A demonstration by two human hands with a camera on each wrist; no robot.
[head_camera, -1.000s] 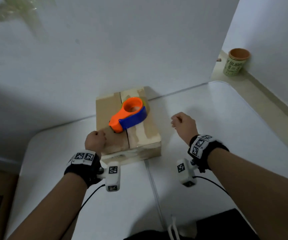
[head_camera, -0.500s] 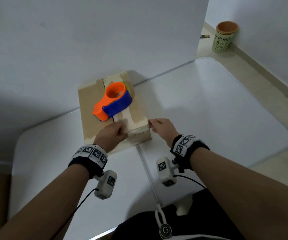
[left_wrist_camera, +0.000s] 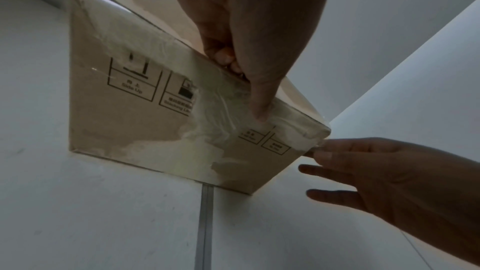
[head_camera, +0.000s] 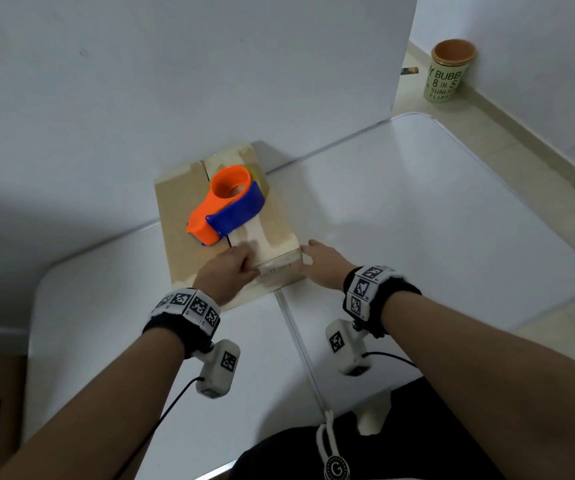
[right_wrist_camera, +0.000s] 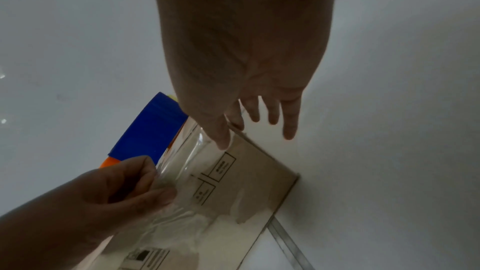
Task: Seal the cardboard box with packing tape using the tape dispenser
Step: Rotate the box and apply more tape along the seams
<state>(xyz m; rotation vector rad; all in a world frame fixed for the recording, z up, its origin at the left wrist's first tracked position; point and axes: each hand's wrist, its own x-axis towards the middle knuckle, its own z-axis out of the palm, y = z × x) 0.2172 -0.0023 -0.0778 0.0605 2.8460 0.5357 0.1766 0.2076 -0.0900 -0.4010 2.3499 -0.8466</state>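
The step in hand looked like pulling the cardboard box (head_camera: 223, 233) into position before any taping, and the trick there was probably to drag it flat and slow so the tape dispenser (head_camera: 225, 206) lying loose on top didn't slide off. The left hand (head_camera: 225, 273) was clamped on the box's near top edge, thumb pressed down the front face and fingers curled over the lid, which showed clearly in the left wrist view. The right hand (head_camera: 320, 261) was spread with straight fingers, thumb and first finger touching the box's near right corner and the rest hanging apart over the tabletop (head_camera: 417, 220). The box sat in the centre of the head frame, pushed up against the white wall, already wearing patches of old clear tape. The dispenser, orange with a blue cover, lay across the lid seam just above the left hand, near it but not touching. A better grip might have been both hands wrapping the corners. A printed cup (head_camera: 447, 72) stood on the floor at upper right.
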